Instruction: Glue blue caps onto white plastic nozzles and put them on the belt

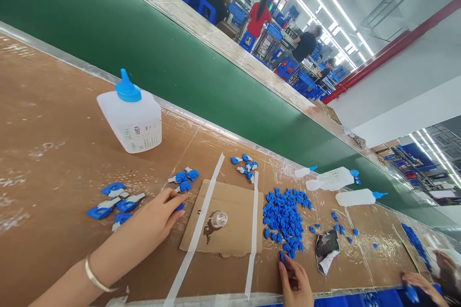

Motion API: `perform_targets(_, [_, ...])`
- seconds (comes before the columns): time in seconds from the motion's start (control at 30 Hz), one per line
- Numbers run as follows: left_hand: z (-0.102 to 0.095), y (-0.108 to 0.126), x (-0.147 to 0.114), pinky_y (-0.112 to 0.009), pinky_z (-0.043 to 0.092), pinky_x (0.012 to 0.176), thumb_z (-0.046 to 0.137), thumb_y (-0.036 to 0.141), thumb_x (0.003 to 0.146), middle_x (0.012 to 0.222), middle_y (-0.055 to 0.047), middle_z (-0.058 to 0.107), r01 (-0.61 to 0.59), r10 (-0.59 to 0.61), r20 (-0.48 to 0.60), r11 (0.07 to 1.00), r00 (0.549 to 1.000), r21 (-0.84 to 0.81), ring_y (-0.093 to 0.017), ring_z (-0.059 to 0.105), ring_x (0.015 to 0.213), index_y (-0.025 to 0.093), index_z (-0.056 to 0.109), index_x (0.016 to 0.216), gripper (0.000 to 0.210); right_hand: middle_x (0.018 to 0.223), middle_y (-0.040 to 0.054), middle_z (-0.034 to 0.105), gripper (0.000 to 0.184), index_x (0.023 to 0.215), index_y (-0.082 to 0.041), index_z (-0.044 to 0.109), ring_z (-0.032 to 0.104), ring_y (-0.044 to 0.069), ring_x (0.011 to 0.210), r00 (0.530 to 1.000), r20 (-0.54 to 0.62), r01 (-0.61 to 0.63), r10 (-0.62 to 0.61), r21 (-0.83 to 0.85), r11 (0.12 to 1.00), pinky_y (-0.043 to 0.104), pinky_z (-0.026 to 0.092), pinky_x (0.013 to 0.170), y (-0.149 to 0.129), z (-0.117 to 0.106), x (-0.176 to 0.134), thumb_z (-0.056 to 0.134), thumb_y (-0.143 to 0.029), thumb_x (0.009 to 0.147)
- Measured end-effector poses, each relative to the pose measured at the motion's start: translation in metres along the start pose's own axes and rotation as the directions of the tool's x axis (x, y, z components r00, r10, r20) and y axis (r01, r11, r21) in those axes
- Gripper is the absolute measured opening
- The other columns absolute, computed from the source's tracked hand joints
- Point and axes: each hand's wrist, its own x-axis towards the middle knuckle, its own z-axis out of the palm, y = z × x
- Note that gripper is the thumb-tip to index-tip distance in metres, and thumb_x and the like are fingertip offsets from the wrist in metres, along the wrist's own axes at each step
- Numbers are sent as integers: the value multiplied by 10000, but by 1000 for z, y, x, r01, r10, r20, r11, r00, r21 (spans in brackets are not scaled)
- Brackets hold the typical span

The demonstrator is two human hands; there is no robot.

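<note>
Head cam: R hand (pixel 298 282) fingertips pinched on a blue pc (pixel 282 256), just by blue pile (pixel 284 216); L hand (pixel 160 217) fingertips clamped on 2nd blue pc (pixel 179 207), nr blue/white pcs (pixel 184 185); btwn hands, cardboard (pixel 236 201) w/ clear container (pixel 219 219).

1. A small blue piece (pixel 282 256) is pinched between the thumb and fingers of the right hand (pixel 297 280), just beside the near edge of a loose blue pile (pixel 284 216).
2. A second blue piece (pixel 180 206) is partly covered by the left hand (pixel 166 213); it is seen between thumb and fingers, near blue-and-white pieces (pixel 184 186). Firm gripping cannot be confirmed.
</note>
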Motion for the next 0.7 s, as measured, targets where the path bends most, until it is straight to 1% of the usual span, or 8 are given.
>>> perform_targets(0.1, [-1, 2, 7, -406, 573, 733, 257, 420, 906, 987, -166, 664, -1, 6, -129, 999, 992, 43, -281, 684, 852, 131, 675, 1031, 523, 832, 87, 717, 370, 891, -200, 768, 656, 178, 624, 995, 87, 55, -56, 8, 998, 267, 564, 591, 2, 3, 6, 641, -527, 773])
perform_targets(0.2, [-7, 4, 1, -434, 558, 800, 283, 491, 908, 1058, -154, 645, 5, -3, -174, 1000, 985, 9, -288, 663, 938, 164, 667, 1035, 520, 916, 92, 726, 305, 927, -233, 767, 693, 212, 824, 973, 172, 149, -151, 28, 988, 291, 574, 726, 9, 1, 9, 580, -459, 844])
perform_targets(0.27, [-13, 5, -6, -413, 564, 794, 324, 515, 899, 1077, -125, 642, 16, -23, -163, 999, 986, -44, -274, 662, 947, 207, 671, 1025, 481, 968, 96, 726, 299, 962, -238, 759, 681, 227, 932, 967, 172, 188, -190, 31, 982, 315, 561, 803, 12, -1, 8, 544, -427, 873])
perform_targets(0.33, [-20, 5, -15, -374, 572, 778, 355, 536, 887, 1055, -93, 657, 30, -45, -176, 996, 983, -90, -252, 669, 923, 243, 685, 990, 453, 968, 103, 722, 313, 979, -219, 749, 683, 225, 909, 980, 99, 170, -173, 37, 985, 312, 566, 776, 11, 0, 4, 550, -434, 869])
perform_targets(0.43, [-27, 2, -28, -279, 583, 679, 400, 548, 872, 1023, -52, 679, 54, -77, -194, 991, 978, -121, -218, 679, 887, 284, 700, 944, 406, 916, 98, 702, 375, 949, -195, 743, 664, 197, 744, 997, -18, 77, -76, 76, 994, 280, 563, 645, 0, 8, -4, 623, -519, 803])
perform_targets(0.5, [-32, -1, -36, -207, 557, 549, 420, 550, 868, 1022, -41, 682, 84, -108, -194, 988, 975, -128, -201, 683, 874, 294, 703, 941, 389, 888, 89, 685, 421, 897, -197, 752, 634, 180, 677, 999, -32, 42, -39, 93, 995, 267, 544, 589, -9, 14, -6, 643, -581, 762])
perform_targets(0.57, [-36, -6, -42, -171, 514, 454, 424, 572, 861, 1001, -43, 685, 124, -148, -212, 984, 966, -124, -196, 686, 849, 283, 706, 935, 410, 885, 90, 684, 441, 852, -208, 763, 648, 196, 728, 998, 8, 57, -58, 91, 994, 281, 551, 639, -13, 15, -3, 612, -614, 770])
perform_targets(0.7, [-49, -17, -46, -166, 489, 417, 407, 626, 846, 963, -46, 691, 205, -223, -249, 974, 942, -95, -213, 681, 852, 266, 715, 915, 479, 924, 106, 705, 482, 879, -215, 767, 672, 246, 872, 989, 74, 128, -128, 3, 992, 343, 553, 785, -6, 10, 10, 571, -643, 780])
